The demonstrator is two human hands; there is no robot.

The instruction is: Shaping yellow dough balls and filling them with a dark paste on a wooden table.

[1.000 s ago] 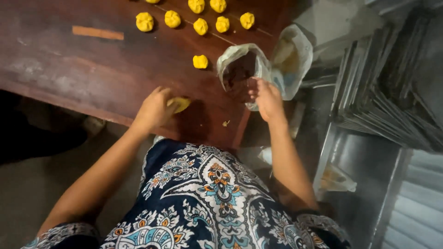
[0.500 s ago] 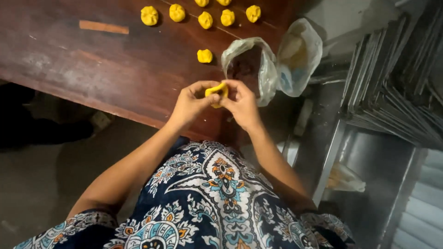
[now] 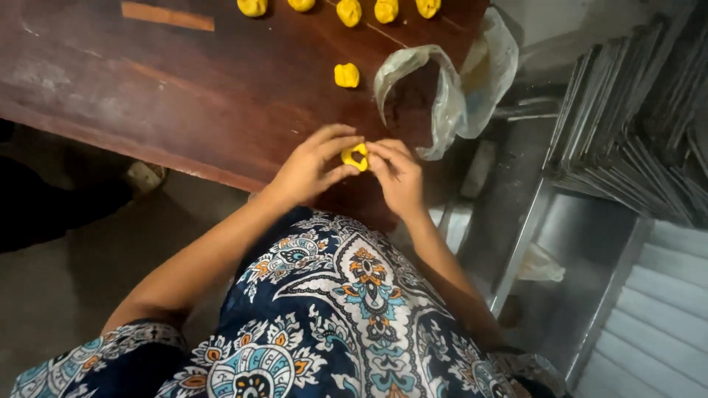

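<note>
While your patterned dress [image 3: 354, 332] fills the near view, your left hand [image 3: 313, 166] and right hand [image 3: 398, 177] pinch one yellow dough piece [image 3: 355, 156] between their fingertips, above the wooden table's [image 3: 184, 96] near edge. At twelve o'clock lies a single yellow ball [image 3: 346, 74]; at one o'clock, an open plastic bag [image 3: 442, 88]. Farther off at twelve, a row of yellow balls [image 3: 348, 10].

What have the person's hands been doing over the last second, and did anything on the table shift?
A second ago the right hand was at the plastic bag and the left hand pressed a yellow dough piece on the wooden table. Since then both hands came together, lifting and pinching that piece between their fingertips. The single dough ball, the row of dough balls and the bag stayed put.
</note>
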